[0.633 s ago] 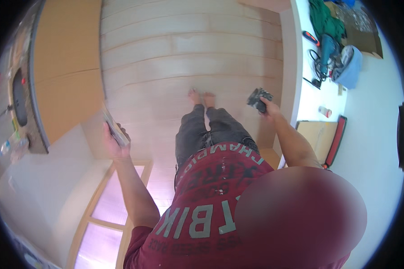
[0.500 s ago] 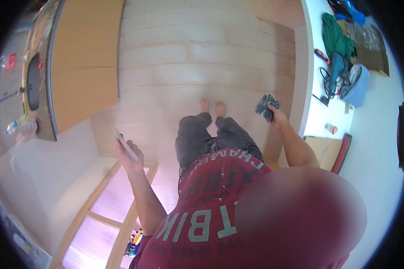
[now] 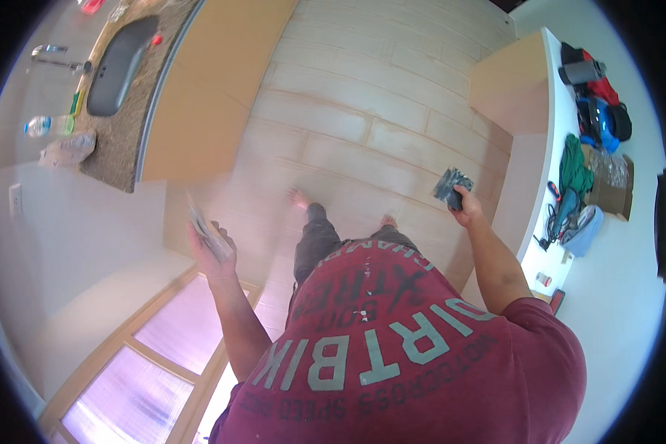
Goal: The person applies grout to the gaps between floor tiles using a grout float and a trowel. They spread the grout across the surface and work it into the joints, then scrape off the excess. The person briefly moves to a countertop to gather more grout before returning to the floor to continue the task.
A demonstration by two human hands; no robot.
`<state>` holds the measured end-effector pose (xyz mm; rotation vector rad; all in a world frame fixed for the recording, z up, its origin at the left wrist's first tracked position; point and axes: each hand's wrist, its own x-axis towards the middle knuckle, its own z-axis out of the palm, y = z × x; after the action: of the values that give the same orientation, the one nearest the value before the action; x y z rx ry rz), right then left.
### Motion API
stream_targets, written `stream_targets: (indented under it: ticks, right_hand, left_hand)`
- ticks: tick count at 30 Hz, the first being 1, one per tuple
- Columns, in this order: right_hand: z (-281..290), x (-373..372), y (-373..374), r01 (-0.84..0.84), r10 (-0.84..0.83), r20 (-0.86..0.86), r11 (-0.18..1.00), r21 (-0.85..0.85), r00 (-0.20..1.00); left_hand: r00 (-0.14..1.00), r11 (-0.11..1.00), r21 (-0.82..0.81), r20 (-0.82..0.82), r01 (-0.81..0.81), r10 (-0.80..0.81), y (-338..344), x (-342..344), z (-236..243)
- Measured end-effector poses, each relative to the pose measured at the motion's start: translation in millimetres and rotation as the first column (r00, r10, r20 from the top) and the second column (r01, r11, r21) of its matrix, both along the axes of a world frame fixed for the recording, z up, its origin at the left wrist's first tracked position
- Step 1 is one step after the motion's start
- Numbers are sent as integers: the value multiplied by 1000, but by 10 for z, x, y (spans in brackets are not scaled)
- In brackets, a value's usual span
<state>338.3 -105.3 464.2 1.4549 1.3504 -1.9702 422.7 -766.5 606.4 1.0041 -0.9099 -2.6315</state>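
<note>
My left hand point(image 3: 216, 259) is closed around a thin, pale flat plate point(image 3: 205, 228), seen nearly edge-on and tilted upward. Its exact kind does not show. At the right, my right hand point(image 3: 466, 209) grips a dark, square-bladed scraper point(image 3: 451, 183) with whitish smears across its face. Both things are held in the air, well apart from each other, above a floor of pale tiles point(image 3: 333, 137). Neither one visibly touches a surface.
On the left, a stone counter point(image 3: 118, 152) holds a sink point(image 3: 122, 70) and plastic bottles, above a tan cabinet front point(image 3: 200, 96). A wood-framed glazed door point(image 3: 155, 337) stands lower left. Along the right, a white shelf point(image 3: 536, 148) carries a green cloth point(image 3: 573, 166), a power tool and boxes.
My view has turned, so the counter and shelf appear shifted and tilted. My feet have stepped apart, the left one forward. Both hands keep their hold on the plate and scraper.
</note>
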Motion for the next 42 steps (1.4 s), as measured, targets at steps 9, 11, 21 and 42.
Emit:
stream_targets:
  ticks: [9,11,21,42]
  right_hand:
    - [187,-546,-1212,-82,83,-20,996,28,996]
    - [151,-699,-1354,-47,47,-38,999,3,998]
    - [837,-2588,-3151,-454,586,-173,754,475,792]
    - [2098,-9214,-7510,-50,899,340,-367,929,-278]
  left_hand:
    - [980,979,-142,113,-146,163,-1471,-367,250]
    - [990,984,-124,37,-129,135,-1623,-378,257]
    - [980,978,-64,-34,-198,196,-1943,-203,31]
    - [572,572,-80,35,-816,820,-843,-1842,387]
